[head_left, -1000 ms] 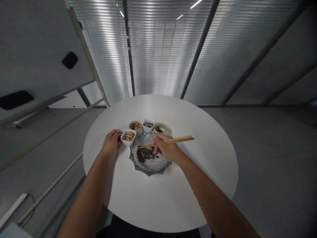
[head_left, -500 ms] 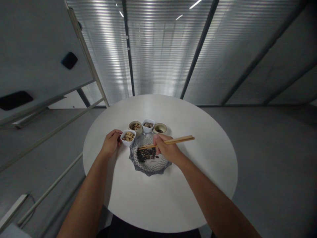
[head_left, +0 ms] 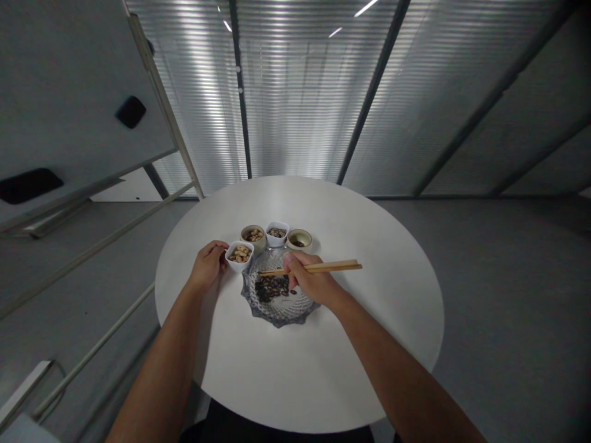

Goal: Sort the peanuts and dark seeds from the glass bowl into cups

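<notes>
Four snack bowls (head_left: pixel 277 234) holding food, dark seeds (head_left: pixel 271 288) left on glass plate (head_left: pixel 281 315) — my left grip (head_left: pixel 209 266) clasping white square bowl (head_left: pixel 239 255), my right grip (head_left: pixel 310 282) clenched on chopsticks (head_left: pixel 332 266).

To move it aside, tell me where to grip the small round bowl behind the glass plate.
Pinch the rim of the small round bowl from its right, probably: open table lies there, with the white square bowl at its left and the glass plate in front. It is low, round and shows no handle.
</notes>
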Motion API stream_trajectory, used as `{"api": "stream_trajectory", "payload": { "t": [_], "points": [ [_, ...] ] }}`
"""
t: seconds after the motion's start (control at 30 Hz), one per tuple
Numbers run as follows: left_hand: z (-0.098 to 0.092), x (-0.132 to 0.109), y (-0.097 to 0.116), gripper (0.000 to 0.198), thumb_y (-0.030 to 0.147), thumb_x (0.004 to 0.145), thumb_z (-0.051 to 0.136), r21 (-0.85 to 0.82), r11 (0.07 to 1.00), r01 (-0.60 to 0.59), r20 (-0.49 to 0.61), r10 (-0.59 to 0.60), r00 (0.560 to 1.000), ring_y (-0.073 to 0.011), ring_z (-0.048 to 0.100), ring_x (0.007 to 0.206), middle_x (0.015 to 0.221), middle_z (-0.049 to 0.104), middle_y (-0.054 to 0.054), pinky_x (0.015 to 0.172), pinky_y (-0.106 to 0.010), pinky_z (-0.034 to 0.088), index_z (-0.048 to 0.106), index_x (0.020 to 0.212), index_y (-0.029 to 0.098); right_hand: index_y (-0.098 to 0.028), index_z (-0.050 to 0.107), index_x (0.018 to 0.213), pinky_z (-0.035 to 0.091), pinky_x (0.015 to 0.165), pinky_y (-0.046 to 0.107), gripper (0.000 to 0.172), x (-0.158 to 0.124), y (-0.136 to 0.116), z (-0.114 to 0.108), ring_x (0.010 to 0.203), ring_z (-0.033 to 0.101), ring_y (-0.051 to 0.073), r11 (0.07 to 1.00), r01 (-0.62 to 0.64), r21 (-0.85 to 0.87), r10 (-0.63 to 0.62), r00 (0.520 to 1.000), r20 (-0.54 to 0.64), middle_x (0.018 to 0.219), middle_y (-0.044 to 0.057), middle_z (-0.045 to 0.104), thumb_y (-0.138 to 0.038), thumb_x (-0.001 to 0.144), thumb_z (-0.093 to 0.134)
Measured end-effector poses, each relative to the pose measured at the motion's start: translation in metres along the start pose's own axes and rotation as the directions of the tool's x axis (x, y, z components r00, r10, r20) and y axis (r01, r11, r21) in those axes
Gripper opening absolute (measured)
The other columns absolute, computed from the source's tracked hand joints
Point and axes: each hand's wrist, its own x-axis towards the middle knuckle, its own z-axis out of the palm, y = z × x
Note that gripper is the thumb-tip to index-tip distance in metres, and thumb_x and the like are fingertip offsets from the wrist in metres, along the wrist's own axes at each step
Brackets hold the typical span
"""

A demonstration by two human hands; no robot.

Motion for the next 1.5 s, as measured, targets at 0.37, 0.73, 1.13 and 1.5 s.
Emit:
{"api": "stream_trajectory", "payload": {
  "t": [0.37,0.73,1.13,1.5],
  "points": [
    [-0.003,0.005,-0.015,0.016,0.033,0.072,0.062,0.023,1.000,-0.011,0.003,0.011,1.000,-0.0110,0.043,0.039,0.050,0.052,0.003,0.039,-0.023,0.031,0.066,0.077,0.018,-0.021,0.058,0.069,0.046,0.047,0.024,0.060,0.004,0.003,-0.006,0.042,0.057,0.013,0.985,0.037,0.167,0.017,0.950,-0.311,0.043,-0.003,0.054,-0.072,0.096,0.042],
    [-0.008,0.004,-0.014,0.018,0.033,0.071,0.063,0.003,1.000,-0.028,0.023,0.027,0.999,-0.0106,0.043,0.039,0.051,0.054,0.003,0.038,-0.023,0.031,0.065,0.076,0.017,-0.022,0.054,0.058,0.045,0.037,0.023,0.048,0.018,0.005,-0.041,0.031,0.048,0.012,0.923,0.212,0.322,0.106,0.663,-0.741,0.035,-0.006,0.045,-0.057,0.090,0.057],
    [-0.007,0.005,-0.016,0.017,0.032,0.072,0.063,-0.003,1.000,-0.008,0.017,0.008,1.000,-0.0107,0.043,0.040,0.052,0.052,0.003,0.038,-0.024,0.030,0.066,0.077,0.017,-0.021,0.057,0.064,0.042,0.042,0.024,0.032,0.007,-0.003,-0.033,0.035,0.048,0.012,0.927,0.206,0.314,-0.043,0.889,-0.456,0.041,-0.007,0.046,-0.042,0.089,0.060],
    [-0.005,0.001,-0.006,0.016,0.032,0.072,0.060,0.030,1.000,-0.006,0.015,0.005,1.000,-0.0109,0.043,0.039,0.050,0.051,0.003,0.038,-0.023,0.029,0.066,0.077,0.017,-0.021,0.055,0.058,0.041,0.040,0.027,0.049,0.005,-0.007,-0.024,0.036,0.044,0.012,0.951,-0.008,0.309,0.034,0.996,-0.079,0.040,-0.005,0.042,-0.063,0.083,0.065]
  ]
}}
